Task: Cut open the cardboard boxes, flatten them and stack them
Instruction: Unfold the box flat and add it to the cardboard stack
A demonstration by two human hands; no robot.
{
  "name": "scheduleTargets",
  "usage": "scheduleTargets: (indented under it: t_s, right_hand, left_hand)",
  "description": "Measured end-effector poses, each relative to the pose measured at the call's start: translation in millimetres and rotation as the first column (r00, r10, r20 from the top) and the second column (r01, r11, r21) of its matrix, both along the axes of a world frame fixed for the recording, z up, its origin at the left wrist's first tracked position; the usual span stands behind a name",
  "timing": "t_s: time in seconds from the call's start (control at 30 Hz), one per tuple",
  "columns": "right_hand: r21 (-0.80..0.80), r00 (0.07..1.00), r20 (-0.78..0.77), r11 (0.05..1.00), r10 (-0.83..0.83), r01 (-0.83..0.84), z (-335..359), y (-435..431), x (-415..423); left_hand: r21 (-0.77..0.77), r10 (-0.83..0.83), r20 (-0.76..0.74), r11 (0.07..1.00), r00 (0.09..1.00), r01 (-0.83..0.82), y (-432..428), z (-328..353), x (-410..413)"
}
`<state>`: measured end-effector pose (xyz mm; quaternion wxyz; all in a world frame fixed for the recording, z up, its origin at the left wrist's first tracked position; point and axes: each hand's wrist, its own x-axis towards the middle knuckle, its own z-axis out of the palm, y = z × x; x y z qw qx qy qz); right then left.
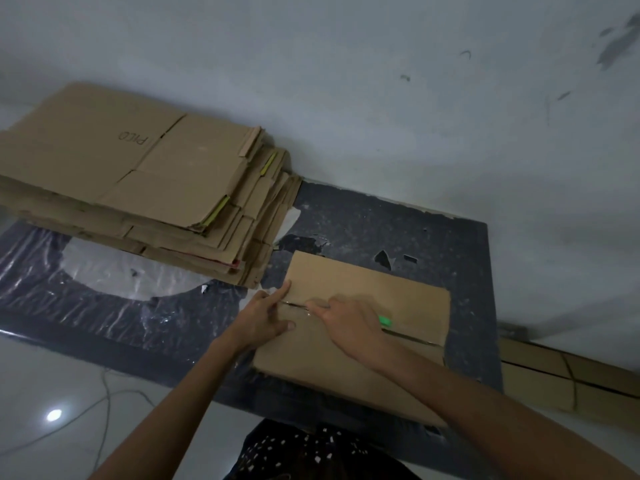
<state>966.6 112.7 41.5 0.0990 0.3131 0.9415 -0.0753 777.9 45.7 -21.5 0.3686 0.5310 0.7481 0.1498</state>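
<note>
A brown cardboard box [367,289] lies on a dark mat, its top seam running left to right. My right hand [349,323] grips a cutter with a green handle [385,321], its front end at the seam's left part. My left hand [268,315] rests on the box's left end, index finger stretched along the edge, thumb pressing the lower flap. A tall stack of flattened boxes [138,181] stands at the back left, reaching onto the mat.
The dark mat [460,244] lies against a pale wall. Clear plastic sheeting [114,275] covers its left part. More flat cardboard [568,379] lies on the floor at the right. A thin cable [104,407] crosses the glossy floor at the lower left.
</note>
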Motion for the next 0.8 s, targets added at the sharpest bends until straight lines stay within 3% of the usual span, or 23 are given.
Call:
scheduleTargets:
  t_s: [0.17, 0.33, 0.57, 0.7, 0.8]
  right_hand:
    - [0.099, 0.991, -0.132, 0.995, 0.012, 0.001, -6, -2, 10]
    - [0.235, 1.0, 0.022, 0.972, 0.022, -0.026, -8, 4, 44]
    - [0.256, 0.995, 0.071, 0.965, -0.068, 0.048, -7, 16, 155]
    - [0.274, 0.995, 0.031, 0.958, -0.099, 0.087, -8, 12, 186]
    - [0.253, 0.99, 0.034, 0.959, -0.139, 0.126, -18, 6, 189]
  left_hand:
    - [-0.02, -0.013, -0.026, 1.0, 1.0, 0.013, 4, 5, 1]
    - [-0.044, -0.002, -0.029, 0.999, 1.0, 0.001, 3, 16, 5]
    - [-0.098, -0.024, -0.102, 0.995, 0.994, 0.014, 9, 26, 11]
    - [-0.207, -0.091, -0.288, 0.978, 0.953, 0.031, 14, 33, 20]
    - [-0.264, -0.156, -0.564, 0.965, 0.811, 0.002, 24, 41, 44]
